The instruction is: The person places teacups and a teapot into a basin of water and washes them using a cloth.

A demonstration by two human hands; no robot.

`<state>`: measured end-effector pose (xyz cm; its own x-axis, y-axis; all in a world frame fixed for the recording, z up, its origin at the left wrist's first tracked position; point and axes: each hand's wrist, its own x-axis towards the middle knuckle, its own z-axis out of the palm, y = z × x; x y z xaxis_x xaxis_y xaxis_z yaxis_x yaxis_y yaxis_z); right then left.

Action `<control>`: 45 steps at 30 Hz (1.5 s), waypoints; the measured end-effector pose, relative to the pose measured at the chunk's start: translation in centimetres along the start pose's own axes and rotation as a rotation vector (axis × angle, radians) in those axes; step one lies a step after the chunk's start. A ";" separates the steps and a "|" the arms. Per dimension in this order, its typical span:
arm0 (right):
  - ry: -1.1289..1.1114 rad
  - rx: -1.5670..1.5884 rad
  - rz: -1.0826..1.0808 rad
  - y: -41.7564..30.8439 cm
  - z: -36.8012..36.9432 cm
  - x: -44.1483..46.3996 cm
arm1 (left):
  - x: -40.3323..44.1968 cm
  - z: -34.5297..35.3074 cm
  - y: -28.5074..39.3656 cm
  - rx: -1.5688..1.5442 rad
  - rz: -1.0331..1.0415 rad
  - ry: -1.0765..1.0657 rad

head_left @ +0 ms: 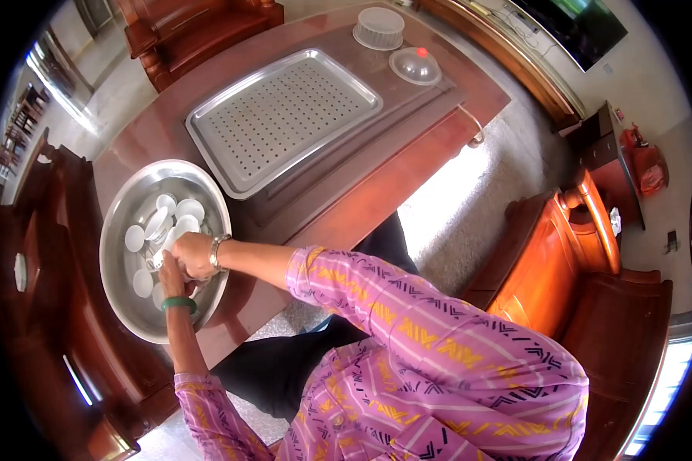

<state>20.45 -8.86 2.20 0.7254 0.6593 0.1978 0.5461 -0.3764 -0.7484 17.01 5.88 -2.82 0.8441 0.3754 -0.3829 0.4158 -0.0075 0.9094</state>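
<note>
A large oval metal basin [114, 284] stands at the left end of the table, with several small white cups [190, 209] lying in it, some tilted or on their sides. My left hand [174, 278], with a green bangle at the wrist, is inside the basin, its fingers closed around a white cup [162, 247]. Against it presses my right hand [194, 255], a silver bracelet at its wrist. The right fingers are curled downward, and what they grip is mostly hidden behind the hand.
A perforated metal tray [242, 184] lies on the wooden table [346, 211] beyond the basin. At the far end are a clear plastic container [378, 31] and a clear dome lid [415, 67] with a red knob. Wooden chairs [553, 261] surround the table.
</note>
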 end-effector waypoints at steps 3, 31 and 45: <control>0.026 0.161 -0.103 0.8 -0.3 0.1 | -1.7 0.8 1.9 0.010 -0.042 0.060; 0.143 0.308 0.133 1.0 -1.3 0.0 | -5.6 1.4 4.3 0.040 -0.018 0.080; -0.056 0.044 0.082 1.7 -0.7 0.0 | -5.3 1.9 3.9 0.254 0.215 0.009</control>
<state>21.65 -9.96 1.33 0.7417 0.6633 0.0995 0.4658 -0.4026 -0.7880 14.81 2.11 2.49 0.9191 0.3485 -0.1838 0.3004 -0.3180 0.8993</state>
